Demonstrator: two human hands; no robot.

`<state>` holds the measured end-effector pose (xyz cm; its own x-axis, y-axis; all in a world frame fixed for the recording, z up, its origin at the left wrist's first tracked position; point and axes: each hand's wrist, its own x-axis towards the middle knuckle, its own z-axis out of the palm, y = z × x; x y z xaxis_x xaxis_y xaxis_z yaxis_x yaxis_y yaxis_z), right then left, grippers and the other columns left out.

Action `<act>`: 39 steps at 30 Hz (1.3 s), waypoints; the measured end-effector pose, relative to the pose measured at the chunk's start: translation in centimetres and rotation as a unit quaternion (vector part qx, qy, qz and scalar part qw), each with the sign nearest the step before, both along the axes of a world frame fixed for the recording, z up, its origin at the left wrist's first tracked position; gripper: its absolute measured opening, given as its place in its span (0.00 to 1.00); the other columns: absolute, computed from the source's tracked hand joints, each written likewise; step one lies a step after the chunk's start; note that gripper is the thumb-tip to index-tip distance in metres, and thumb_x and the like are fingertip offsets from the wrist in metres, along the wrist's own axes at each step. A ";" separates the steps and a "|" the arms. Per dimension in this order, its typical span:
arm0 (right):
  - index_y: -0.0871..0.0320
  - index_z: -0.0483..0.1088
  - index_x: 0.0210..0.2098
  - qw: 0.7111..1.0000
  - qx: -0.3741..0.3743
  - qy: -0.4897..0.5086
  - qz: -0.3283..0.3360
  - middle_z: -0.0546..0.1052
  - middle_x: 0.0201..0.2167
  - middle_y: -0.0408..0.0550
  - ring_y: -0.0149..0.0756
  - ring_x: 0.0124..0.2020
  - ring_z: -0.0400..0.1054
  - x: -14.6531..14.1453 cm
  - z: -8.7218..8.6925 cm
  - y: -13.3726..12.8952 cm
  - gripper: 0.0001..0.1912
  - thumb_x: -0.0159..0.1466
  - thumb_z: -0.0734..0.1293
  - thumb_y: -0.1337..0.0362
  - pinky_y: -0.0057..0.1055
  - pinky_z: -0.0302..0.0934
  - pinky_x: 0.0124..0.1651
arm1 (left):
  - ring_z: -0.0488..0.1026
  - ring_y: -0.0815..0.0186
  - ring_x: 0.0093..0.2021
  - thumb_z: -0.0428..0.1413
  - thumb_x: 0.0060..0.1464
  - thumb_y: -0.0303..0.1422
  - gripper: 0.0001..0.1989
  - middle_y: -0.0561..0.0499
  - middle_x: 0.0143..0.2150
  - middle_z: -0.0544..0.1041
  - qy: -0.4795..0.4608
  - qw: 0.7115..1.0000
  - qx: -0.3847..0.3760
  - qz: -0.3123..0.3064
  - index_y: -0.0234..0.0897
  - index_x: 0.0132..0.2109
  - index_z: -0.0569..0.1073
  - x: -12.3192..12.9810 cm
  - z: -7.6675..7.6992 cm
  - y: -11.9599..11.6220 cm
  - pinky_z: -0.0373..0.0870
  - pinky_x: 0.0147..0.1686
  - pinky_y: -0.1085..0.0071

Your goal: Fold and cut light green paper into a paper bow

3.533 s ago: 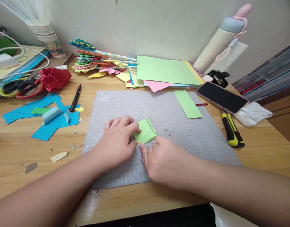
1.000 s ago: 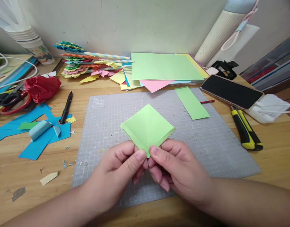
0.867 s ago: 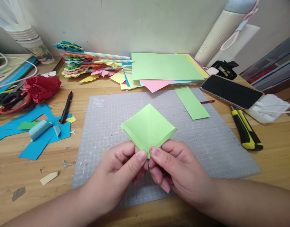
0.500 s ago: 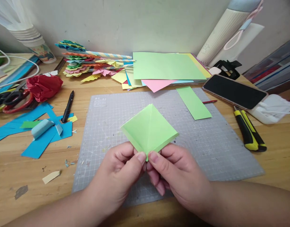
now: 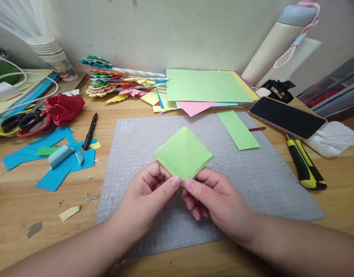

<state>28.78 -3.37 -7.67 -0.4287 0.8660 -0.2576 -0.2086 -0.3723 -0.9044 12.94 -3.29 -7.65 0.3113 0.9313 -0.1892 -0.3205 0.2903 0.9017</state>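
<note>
A square of light green paper (image 5: 184,152) is held up on its corner like a diamond above the grey cutting mat (image 5: 130,154). A crease runs down its middle, and its two lower edges are folded up in narrow strips. My left hand (image 5: 153,192) pinches it just left of the bottom corner, thumb on the near face. My right hand (image 5: 214,194) grips the other side of that corner in the same way. The thumbs almost meet there. Fingers behind the paper are partly hidden.
Behind lie a stack of coloured paper (image 5: 208,86) and crepe paper flowers (image 5: 100,82). A green strip (image 5: 239,130), phone (image 5: 288,115) and utility knife (image 5: 305,165) are right. Scissors (image 5: 29,119), a pen (image 5: 90,130) and blue scraps (image 5: 59,169) are left.
Both hands and the green paper have risen slightly in view, the paper tilting a little farther back. The surroundings have shifted mostly right and down as my view moved.
</note>
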 end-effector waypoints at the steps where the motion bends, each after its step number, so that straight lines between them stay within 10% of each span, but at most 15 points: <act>1: 0.59 0.66 0.26 1.000 0.011 -0.015 0.002 0.66 0.19 0.37 0.22 0.17 0.58 0.0 0.1 0.1 0.15 0.64 0.65 0.56 0.21 0.51 0.19 | 0.60 0.74 0.21 0.61 0.54 0.36 0.11 0.59 0.20 0.66 -0.006 1.000 0.000 0.000 0.36 0.29 0.69 0.0 0.0 0.1 0.59 0.24 0.76; 39: 0.60 0.68 0.25 1.000 -0.009 -0.006 0.024 0.66 0.15 0.37 0.22 0.13 0.58 0.0 -0.2 -0.1 0.16 0.61 0.68 0.53 0.20 0.47 0.14 | 0.64 0.71 0.20 0.62 0.50 0.40 0.16 0.58 0.17 0.66 0.020 0.998 -0.062 0.019 0.37 0.25 0.66 -0.3 0.1 -0.1 0.62 0.25 0.71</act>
<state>28.74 -3.47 -7.84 -0.4666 0.8397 -0.2778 -0.1785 -0.3970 -0.9003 12.68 -3.35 -7.57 0.2657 0.9109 -0.3158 -0.2983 0.3891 0.8715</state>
